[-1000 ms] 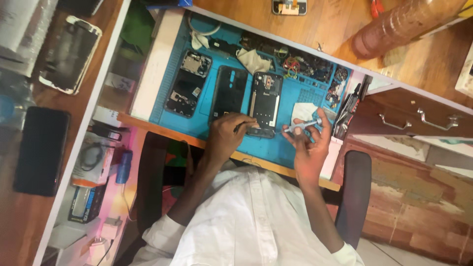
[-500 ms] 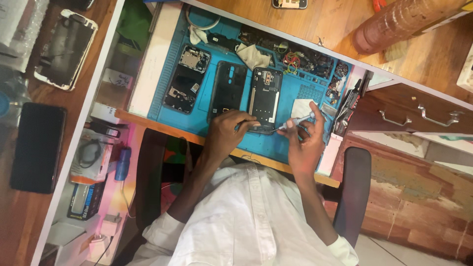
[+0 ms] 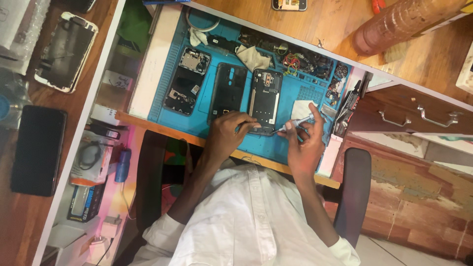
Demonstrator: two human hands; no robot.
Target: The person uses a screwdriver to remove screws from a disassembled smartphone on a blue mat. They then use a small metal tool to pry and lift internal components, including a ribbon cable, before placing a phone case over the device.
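Item in hand: an opened phone [image 3: 265, 101], back cover off, lying flat near the front edge of the blue mat [image 3: 305, 93]. My left hand [image 3: 227, 135] is curled closed over its lower end, fingertips pressing down on the bottom edge to pin it. My right hand [image 3: 304, 143] is closed round a slim screwdriver [image 3: 295, 123], gripped like a pen, tip pointed at the lower right corner of the phone. Handling, as I judge it: light, thin, stiff but fragile; the exposed inside should not be pressed or touched, so hold is best taken at the outer frame and bottom edge, as now. The smooth frame could slide under side pressure; the mat looks grippy and should help. Just beside it to the left lies a black back cover [image 3: 227, 91], and further left a second opened phone [image 3: 187, 81] with its board showing. A white cloth [image 3: 301, 109] sits just right of the phone; a crumpled rag [image 3: 252, 57] and trays of small parts [image 3: 308, 63] line the far side of the mat. Surface: a wooden desk [image 3: 340, 24], with a brown bottle [image 3: 409, 22] lying on it and a drawer [image 3: 414, 116] to my right. A white phone frame [image 3: 66, 51] and a dark phone [image 3: 38, 150] lie well apart, far left. Room: cramped, cluttered, tiled floor [image 3: 394, 246] beneath the chair [image 3: 352, 194].
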